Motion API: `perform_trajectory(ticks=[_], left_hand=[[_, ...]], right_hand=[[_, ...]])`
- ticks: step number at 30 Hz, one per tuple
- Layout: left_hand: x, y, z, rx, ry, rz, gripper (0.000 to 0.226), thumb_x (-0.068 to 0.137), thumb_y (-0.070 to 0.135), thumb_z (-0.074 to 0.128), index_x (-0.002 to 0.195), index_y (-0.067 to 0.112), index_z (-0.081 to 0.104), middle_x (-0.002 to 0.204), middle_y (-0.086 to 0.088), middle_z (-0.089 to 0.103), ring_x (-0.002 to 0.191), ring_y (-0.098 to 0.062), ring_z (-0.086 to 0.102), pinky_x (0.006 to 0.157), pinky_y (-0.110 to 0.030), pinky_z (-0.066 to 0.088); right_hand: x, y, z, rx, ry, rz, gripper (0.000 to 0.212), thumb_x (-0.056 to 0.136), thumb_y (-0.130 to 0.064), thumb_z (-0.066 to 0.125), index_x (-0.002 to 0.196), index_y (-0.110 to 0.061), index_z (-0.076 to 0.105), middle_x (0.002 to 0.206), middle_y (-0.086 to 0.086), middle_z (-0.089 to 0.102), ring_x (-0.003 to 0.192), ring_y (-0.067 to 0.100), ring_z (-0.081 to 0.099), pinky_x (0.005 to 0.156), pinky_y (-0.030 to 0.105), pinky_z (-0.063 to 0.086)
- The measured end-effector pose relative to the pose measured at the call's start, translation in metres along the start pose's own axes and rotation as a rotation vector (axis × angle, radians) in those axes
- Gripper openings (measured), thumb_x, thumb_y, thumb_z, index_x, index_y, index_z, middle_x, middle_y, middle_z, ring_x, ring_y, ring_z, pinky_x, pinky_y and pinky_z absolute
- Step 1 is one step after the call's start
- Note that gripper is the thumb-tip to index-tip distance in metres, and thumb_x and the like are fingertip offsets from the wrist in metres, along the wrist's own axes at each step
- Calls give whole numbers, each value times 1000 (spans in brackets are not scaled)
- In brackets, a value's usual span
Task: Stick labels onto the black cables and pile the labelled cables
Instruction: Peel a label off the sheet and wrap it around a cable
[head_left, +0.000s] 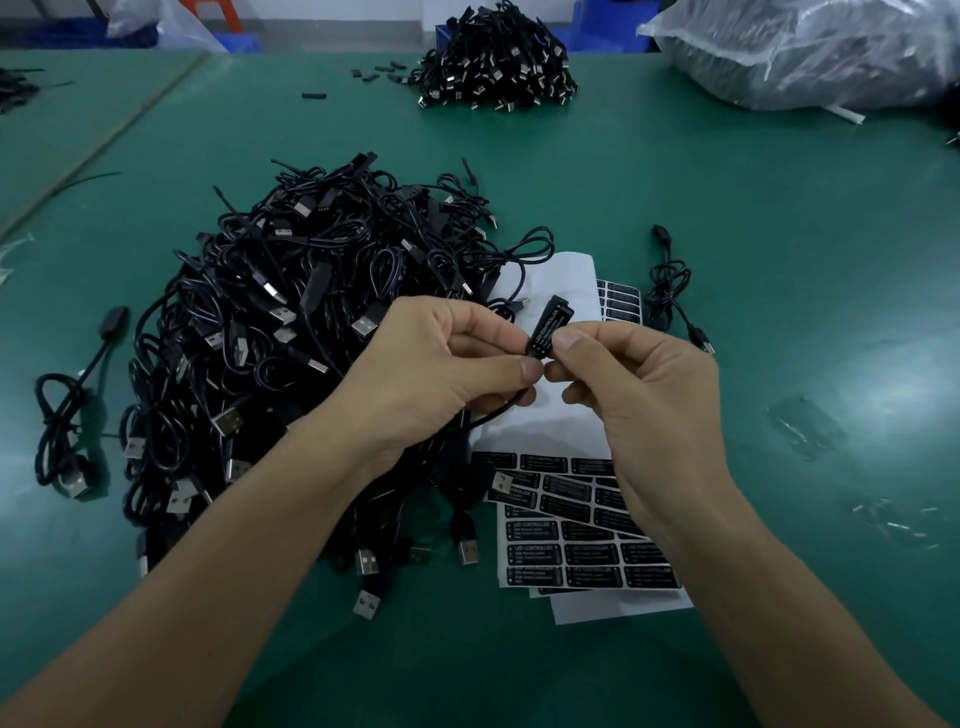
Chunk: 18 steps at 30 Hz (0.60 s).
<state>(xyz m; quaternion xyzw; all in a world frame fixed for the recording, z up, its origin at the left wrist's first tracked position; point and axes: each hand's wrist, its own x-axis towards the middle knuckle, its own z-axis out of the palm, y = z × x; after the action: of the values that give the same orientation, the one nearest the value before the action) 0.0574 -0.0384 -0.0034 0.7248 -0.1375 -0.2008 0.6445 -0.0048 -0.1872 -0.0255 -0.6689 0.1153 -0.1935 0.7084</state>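
Black cables (270, 322) lie heaped on the green worktop (779, 208), left of the label sheets (571, 545). Above the sheets, the left hand (441, 374) pinches one cable's controller block (555, 306) at its near end, long axis tilting up and away. The right hand (649, 400) pinches the same block, thumb on its label (541, 335).

"LED CONTROLLER" on held label (544, 328) (also sheets (582, 553))

Dim overhead light, right-side glare, edges warped.
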Motion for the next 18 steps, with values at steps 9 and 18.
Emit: perform_trajectory(ticks=[9, 18], left_hand=[[0, 0, 1, 3, -12, -4, 15, 76, 2, 82, 87, 5, 72, 73, -13, 76, 66, -19, 75, 59, -18, 57], [-1, 2, 2, -11, -22, -3, 14, 75, 1, 82, 83, 6, 72, 73, -13, 76, 65, -19, 74, 60, -20, 58]], right_hand=[[0, 1, 0, -30, 17, -25, 14, 88, -11, 73, 75, -16, 75, 64, 2, 72, 61, 7, 65, 58, 15, 50], [1, 2, -1, -81, 40, -40, 10, 86, -15, 75, 76, -16, 75, 66, 1, 72, 60, 9, 66, 62, 21, 55]])
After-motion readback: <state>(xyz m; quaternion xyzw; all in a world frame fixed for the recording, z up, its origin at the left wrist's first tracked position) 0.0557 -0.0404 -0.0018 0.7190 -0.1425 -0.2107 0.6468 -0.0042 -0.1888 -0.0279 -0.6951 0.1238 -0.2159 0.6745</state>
